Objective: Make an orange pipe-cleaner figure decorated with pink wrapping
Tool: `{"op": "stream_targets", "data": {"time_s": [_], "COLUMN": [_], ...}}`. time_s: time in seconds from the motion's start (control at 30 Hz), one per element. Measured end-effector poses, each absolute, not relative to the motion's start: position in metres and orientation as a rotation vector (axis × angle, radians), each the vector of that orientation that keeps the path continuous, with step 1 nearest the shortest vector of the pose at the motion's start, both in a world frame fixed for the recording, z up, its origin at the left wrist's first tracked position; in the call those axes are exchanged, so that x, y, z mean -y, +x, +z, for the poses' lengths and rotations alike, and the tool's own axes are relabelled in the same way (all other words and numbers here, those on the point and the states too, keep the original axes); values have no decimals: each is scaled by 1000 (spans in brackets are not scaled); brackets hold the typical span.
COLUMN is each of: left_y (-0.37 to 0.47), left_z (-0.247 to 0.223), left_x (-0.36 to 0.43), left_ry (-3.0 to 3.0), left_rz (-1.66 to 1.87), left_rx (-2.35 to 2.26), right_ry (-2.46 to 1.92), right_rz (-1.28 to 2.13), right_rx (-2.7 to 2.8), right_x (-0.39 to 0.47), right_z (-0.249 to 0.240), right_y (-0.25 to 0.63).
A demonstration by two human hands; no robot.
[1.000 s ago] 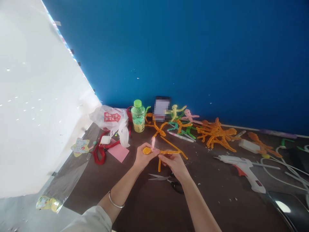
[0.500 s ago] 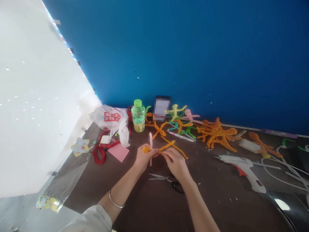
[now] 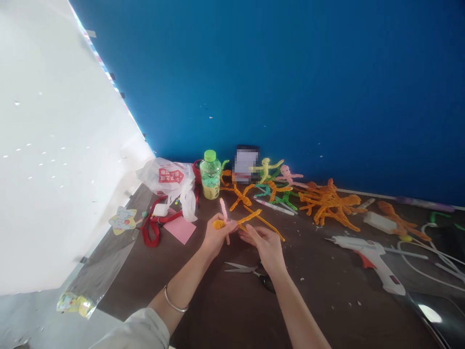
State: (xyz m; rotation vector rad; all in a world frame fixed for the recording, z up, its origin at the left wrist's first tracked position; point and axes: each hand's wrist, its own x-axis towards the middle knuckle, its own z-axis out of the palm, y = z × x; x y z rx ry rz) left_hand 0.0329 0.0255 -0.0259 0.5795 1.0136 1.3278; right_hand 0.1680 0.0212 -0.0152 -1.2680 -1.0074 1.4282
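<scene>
My left hand point(image 3: 215, 238) is closed around the middle of an orange pipe-cleaner figure point(image 3: 218, 224), whose coiled, rounded end pokes out at the left. Crosswise through it runs a pink pipe cleaner point(image 3: 223, 208), sticking up above the hand and a little below it. Two orange strands leave the grip on the right; one slants up freely. Thumb and fingers of my right hand point(image 3: 268, 245) pinch the other, lower strand, partly hidden by the fingers. Behind the right hand a straight orange pipe cleaner point(image 3: 274, 230) lies on the table. Open scissors point(image 3: 241, 268) rest just below both hands.
Finished pipe-cleaner figures, including an orange pile point(image 3: 329, 203), line the back. A green-capped bottle point(image 3: 210, 177), plastic bag point(image 3: 169, 174), red strap point(image 3: 150, 235) and pink paper point(image 3: 181, 229) are left of them. On the right lie a glue gun point(image 3: 370, 257) and a phone point(image 3: 432, 310).
The pink pipe cleaner now leans more to the left. My right fingers have shifted slightly left and lower on the orange strand, and the two strands show farther apart. The view has turned slightly.
</scene>
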Motion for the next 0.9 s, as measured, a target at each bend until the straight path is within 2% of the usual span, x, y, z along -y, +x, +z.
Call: {"op": "stream_targets", "data": {"time_s": [0.1, 0.2, 0.57, 0.9], "left_y": [32, 31, 32, 31], "left_z": [-25, -22, -22, -25], "left_x": [-25, -24, -23, -26], "left_ry": [635, 677, 617, 613], "left_rz": [1325, 1306, 1298, 1267], "left_rx": [-1027, -1038, -1099, -1161], "right_ry": [-1299, -1297, -1180, -1080], "right_rz": [1789, 1861, 1596, 1258], "right_rx": [836, 828, 821, 1450], "right_x": [-23, -24, -21, -26], "right_z": [-12, -13, -22, -18], "right_y": [171, 172, 166, 182]}}
